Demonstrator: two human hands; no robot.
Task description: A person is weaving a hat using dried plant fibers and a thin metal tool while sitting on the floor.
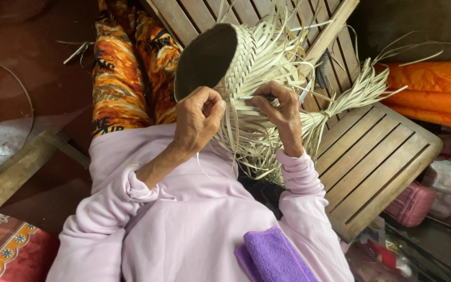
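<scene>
Over wooden slats point(371, 156) I steady the half-woven palm basket point(246, 68) on my lap, left hand point(199, 117) pinching a loose strip taut while my right hand point(280, 107), closed on a thin metal tool point(249, 97), pokes into the weave.

The half-woven basket point(251, 57) is pale straw, its strips crossing in a tight plaited pattern, and its inside looks dark grey-brown. The loose strips point(351, 94) trailing off it are the same cream colour. The sleeves point(184, 209) are soft lilac, and the folded cloth point(275, 256) is a stronger purple. The trousers point(126, 68) are orange and yellow with black marks. The slatted wooden board point(377, 156) is light brown. The fabric point(434, 89) is bright orange, the floor point(37, 68) dark reddish-brown.
</scene>
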